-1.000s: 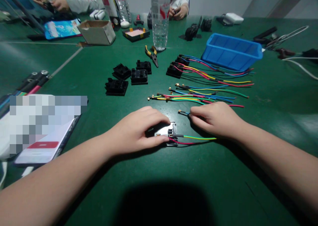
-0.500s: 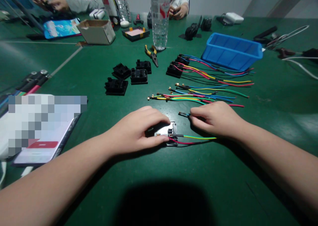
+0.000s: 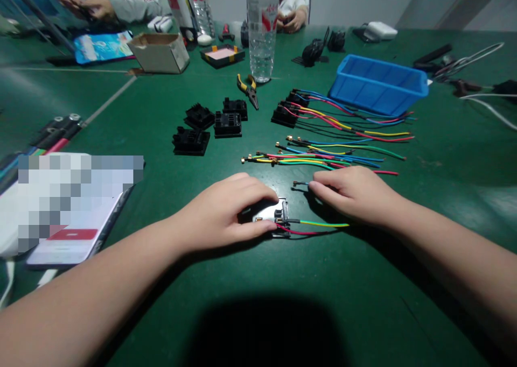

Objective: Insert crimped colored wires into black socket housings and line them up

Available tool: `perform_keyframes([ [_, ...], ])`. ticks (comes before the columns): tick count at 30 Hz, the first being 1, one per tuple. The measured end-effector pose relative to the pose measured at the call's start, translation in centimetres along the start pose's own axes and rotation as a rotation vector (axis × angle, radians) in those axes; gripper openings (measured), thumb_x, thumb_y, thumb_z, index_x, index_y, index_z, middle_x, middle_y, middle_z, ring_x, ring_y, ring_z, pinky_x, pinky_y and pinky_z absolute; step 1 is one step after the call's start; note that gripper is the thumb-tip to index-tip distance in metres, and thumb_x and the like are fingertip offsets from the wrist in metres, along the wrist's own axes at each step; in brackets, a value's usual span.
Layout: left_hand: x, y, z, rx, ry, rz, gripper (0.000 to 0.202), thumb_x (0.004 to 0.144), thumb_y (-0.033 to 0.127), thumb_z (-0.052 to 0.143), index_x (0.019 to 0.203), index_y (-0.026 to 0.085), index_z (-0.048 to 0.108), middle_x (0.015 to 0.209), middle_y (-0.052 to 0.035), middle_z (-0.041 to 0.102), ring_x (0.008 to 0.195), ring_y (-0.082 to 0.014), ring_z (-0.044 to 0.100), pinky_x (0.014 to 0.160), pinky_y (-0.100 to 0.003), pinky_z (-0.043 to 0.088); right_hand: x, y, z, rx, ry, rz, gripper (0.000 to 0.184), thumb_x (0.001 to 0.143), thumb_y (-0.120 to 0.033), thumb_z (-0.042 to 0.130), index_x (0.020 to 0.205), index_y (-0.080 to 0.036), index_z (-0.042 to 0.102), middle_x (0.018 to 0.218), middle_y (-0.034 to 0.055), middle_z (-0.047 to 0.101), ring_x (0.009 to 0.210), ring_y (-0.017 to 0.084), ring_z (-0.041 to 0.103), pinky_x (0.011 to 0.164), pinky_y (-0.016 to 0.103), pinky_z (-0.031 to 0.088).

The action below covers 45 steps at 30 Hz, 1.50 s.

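My left hand [image 3: 238, 208] is closed around a small black plastic socket module [image 3: 283, 212] lying on the green table. Thumb and fingers grip its sides and cover its left part. A yellow-green wire [image 3: 319, 224] and a red wire [image 3: 307, 232] run out of the module to the right. To the right and a little farther off, my right hand [image 3: 351, 192] pinches a short blue wire [image 3: 304, 184], its metal terminal end pointing left toward the module. The wire's other end is hidden by the hand.
Several loose wires [image 3: 311, 157] with terminals lie beyond my hands, near wired black modules [image 3: 285, 114]. Several bare black modules [image 3: 228, 124], pliers [image 3: 248, 91], a bottle [image 3: 262, 39] and a blue bin [image 3: 379, 87] stand farther back. A phone [image 3: 81, 227] lies left. Two people sit opposite.
My right hand has shifted very slightly away from me, and the blue wire's terminal has turned a little. My left hand keeps its grip on the module. The whole view has drifted slightly.
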<state>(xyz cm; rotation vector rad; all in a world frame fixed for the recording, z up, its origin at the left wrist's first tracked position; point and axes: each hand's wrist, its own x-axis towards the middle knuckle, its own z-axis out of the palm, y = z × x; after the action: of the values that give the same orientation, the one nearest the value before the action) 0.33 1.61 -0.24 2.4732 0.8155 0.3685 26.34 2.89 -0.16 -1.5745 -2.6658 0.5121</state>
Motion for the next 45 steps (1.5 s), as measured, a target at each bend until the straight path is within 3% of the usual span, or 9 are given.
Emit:
perform_keyframes([
  [3, 0.0, 0.1, 0.0, -0.001, 0.008, 0.008, 0.033, 0.090, 0.040, 0.058, 0.111, 0.016, 0.060, 0.106, -0.0059, 0.067, 0.098, -0.0190, 0.058, 0.087, -0.032, 0.043, -0.2, -0.5, -0.4, 0.318, -0.038, 0.058, 0.047, 0.093, -0.056, 0.032, 0.062, -0.021, 0.040, 0.060, -0.0016, 0.041, 0.056, 0.013, 0.038, 0.054, 0.027, 0.025],
  [7, 0.0, 0.1, -0.1, -0.001, 0.006, 0.013, 0.032, 0.090, 0.040, 0.058, 0.111, 0.016, 0.061, 0.105, -0.0055, 0.068, 0.096, -0.0187, 0.058, 0.086, -0.031, 0.043, -0.4, -0.7, -0.4, 0.733, -0.150, 0.079, 0.054, 0.086, -0.068, 0.043, 0.059, -0.021, 0.032, 0.055, -0.0055, 0.027, 0.049, 0.009, 0.023, 0.047, 0.026, 0.019],
  [11, 0.0, 0.1, -0.1, -0.001, 0.010, 0.016, 0.032, 0.090, 0.040, 0.057, 0.111, 0.016, 0.061, 0.105, -0.0060, 0.068, 0.096, -0.0191, 0.058, 0.085, -0.032, 0.043, -0.3, -1.0, -0.4, 0.940, -0.275, 0.089, 0.056, 0.082, -0.068, 0.052, 0.057, -0.021, 0.035, 0.051, -0.0068, 0.027, 0.045, 0.007, 0.020, 0.043, 0.025, 0.015],
  [18, 0.0, 0.0, 0.0, -0.001, 0.013, 0.013, 0.032, 0.090, 0.040, 0.058, 0.110, 0.017, 0.061, 0.104, -0.0056, 0.068, 0.095, -0.0188, 0.058, 0.084, -0.031, 0.043, -0.2, -1.4, -0.3, 0.992, -0.258, 0.159, 0.055, 0.074, -0.067, 0.062, 0.055, -0.020, 0.039, 0.048, -0.0077, 0.028, 0.043, 0.006, 0.021, 0.041, 0.024, 0.012],
  [31, 0.0, 0.0, 0.0, 0.001, 0.010, 0.004, 0.032, 0.089, 0.040, 0.058, 0.111, 0.017, 0.060, 0.105, -0.0056, 0.068, 0.096, -0.0190, 0.058, 0.085, -0.032, 0.043, -0.2, -1.2, -0.1, 0.995, -0.272, 0.150, 0.053, 0.077, -0.063, 0.061, 0.055, -0.020, 0.038, 0.049, -0.0074, 0.031, 0.044, 0.006, 0.022, 0.042, 0.024, 0.015],
  [39, 0.0, 0.0, 0.1, -0.004, 0.011, 0.004, 0.032, 0.090, 0.041, 0.058, 0.111, 0.017, 0.060, 0.107, -0.0057, 0.068, 0.097, -0.0191, 0.059, 0.086, -0.032, 0.044, -0.2, -1.1, -0.5, 0.949, -0.271, 0.166, 0.044, 0.078, -0.057, 0.059, 0.060, -0.018, 0.051, 0.049, -0.0054, 0.037, 0.044, 0.007, 0.029, 0.039, 0.023, 0.017],
  [45, 0.0, 0.1, 0.0, -0.005, 0.007, 0.001, 0.032, 0.089, 0.040, 0.058, 0.110, 0.016, 0.061, 0.104, -0.0056, 0.068, 0.095, -0.0190, 0.058, 0.084, -0.032, 0.043, -0.3, -1.0, -0.4, 1.000, -0.330, 0.159, 0.043, 0.075, -0.055, 0.066, 0.060, -0.018, 0.051, 0.049, -0.0071, 0.035, 0.043, 0.006, 0.026, 0.040, 0.022, 0.015],
])
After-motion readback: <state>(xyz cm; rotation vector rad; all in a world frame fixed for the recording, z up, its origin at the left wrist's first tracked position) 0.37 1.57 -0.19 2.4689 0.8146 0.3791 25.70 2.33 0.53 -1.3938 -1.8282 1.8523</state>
